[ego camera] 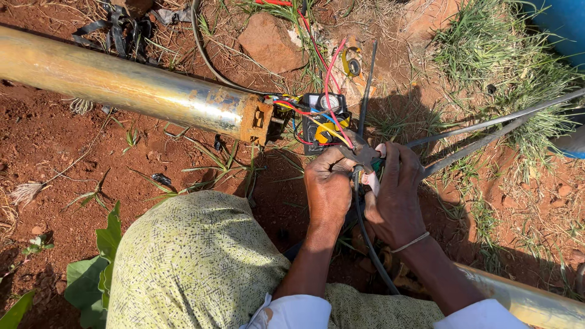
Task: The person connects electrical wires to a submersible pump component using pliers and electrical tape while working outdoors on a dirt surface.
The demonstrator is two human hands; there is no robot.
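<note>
Both hands worked a wire joint over red soil.
Left hand [329, 186] and right hand [395, 194] pinched closed on the black cable [364, 226] between them — just below the meter [325, 122], beside the steel pipe [128, 85].

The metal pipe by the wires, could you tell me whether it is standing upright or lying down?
Lying down: the pipe rests lengthwise on the red soil, its rusty end beside the wires.

black cable [365, 234] runs up from the bottom centre of the frame, its upper end pinched between both hands at centre right.
</note>
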